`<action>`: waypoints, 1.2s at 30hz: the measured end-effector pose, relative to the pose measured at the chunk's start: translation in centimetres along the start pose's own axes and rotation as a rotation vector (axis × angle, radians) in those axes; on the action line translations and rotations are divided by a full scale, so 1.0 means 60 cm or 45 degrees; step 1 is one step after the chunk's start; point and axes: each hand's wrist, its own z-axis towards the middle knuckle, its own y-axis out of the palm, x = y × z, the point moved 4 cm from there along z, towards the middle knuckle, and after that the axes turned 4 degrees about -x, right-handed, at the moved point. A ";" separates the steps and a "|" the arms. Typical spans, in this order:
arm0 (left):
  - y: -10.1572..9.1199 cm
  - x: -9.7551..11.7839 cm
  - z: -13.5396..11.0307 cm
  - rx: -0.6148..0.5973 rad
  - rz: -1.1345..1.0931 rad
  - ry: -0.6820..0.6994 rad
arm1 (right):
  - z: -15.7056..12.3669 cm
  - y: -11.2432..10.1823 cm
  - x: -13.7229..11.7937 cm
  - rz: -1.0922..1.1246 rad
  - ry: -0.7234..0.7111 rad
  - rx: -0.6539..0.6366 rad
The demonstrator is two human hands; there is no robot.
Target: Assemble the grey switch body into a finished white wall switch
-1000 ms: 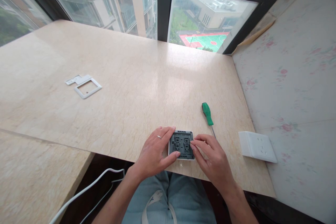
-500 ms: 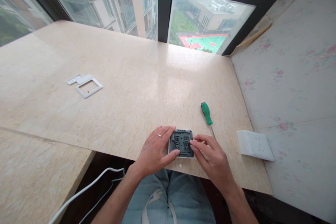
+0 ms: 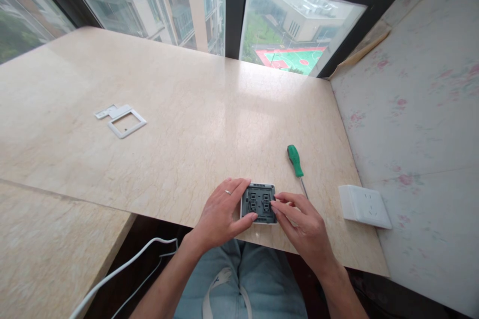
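A wall switch [image 3: 260, 211] with its cover off lies near the counter's front edge, its dark grey inner face and two rocker mechanisms showing. My left hand [image 3: 224, 214], with a ring on it, is closed around its left side, thumb on the lower part and fingers at the top left corner. My right hand [image 3: 301, 222] is pinched at the switch's right edge; whatever is between the fingertips is too small to make out. Beyond that hand lies a green-handled screwdriver [image 3: 295, 161], its tip hidden behind the fingers.
On the left of the marble-patterned counter [image 3: 187, 159] lie a white switch frame [image 3: 139, 125] and rocker covers [image 3: 108, 111]. A white socket box [image 3: 364, 205] juts out from the wall at right. A white cable [image 3: 127, 264] hangs by the counter's front gap. Windows close off the back.
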 end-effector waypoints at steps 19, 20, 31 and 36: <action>-0.003 0.003 0.001 0.012 -0.009 0.002 | -0.001 -0.005 -0.002 0.162 0.121 0.018; -0.002 0.002 0.001 0.005 -0.009 0.002 | -0.002 -0.005 -0.002 0.187 0.137 0.036; -0.004 0.003 0.000 -0.020 0.010 -0.010 | 0.013 -0.041 0.054 0.105 0.373 0.211; -0.004 0.003 -0.001 -0.001 0.003 0.005 | 0.040 -0.041 0.080 0.146 0.415 0.247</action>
